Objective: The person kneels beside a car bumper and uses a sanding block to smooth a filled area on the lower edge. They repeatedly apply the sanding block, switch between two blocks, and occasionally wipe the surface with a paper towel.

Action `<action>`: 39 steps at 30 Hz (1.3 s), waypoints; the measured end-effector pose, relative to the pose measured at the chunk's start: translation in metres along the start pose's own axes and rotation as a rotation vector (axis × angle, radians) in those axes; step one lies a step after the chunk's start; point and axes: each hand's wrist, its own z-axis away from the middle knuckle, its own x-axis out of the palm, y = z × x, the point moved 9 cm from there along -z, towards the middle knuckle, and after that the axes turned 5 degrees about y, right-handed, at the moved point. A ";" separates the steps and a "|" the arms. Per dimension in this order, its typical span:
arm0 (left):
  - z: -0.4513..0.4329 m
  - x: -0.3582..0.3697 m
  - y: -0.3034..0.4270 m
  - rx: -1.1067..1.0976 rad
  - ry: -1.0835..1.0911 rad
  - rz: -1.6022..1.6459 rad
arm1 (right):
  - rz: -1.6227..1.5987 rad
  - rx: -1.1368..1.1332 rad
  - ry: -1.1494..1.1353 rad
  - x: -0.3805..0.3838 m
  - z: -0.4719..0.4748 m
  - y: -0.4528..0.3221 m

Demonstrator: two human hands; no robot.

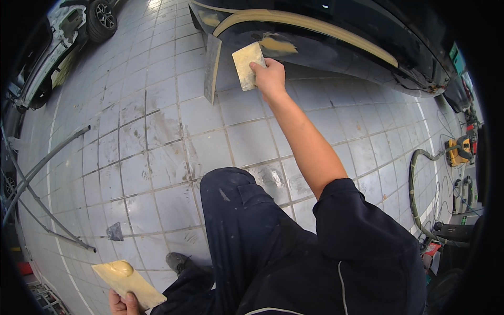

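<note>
My right hand [273, 78] is stretched out, gripping a flat body filler spreader [245, 65] smeared with yellowish putty. The spreader is beside a patch of yellow filler [278, 46] on the lower panel of a dark car [334, 51]; whether they touch is unclear. A long curved band of the same filler [299, 24] runs along the car above that patch. Low at the left, my left hand [128, 304] holds a putty-coated flat plate [138, 287] with a mound of wet filler [119, 268] at its far end.
A grey flat panel [212, 71] stands tilted near the car's edge. Grey tubular bars [47, 161] form a stand at left, near a crumpled scrap [115, 232] on the tiles. Another car with a wheel [102, 19] is at upper left. At right are a hose [412, 189] and a yellow machine [456, 151].
</note>
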 end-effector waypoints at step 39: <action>0.000 -0.004 -0.005 -0.015 0.011 -0.026 | 0.227 -0.167 0.066 -0.018 0.007 -0.034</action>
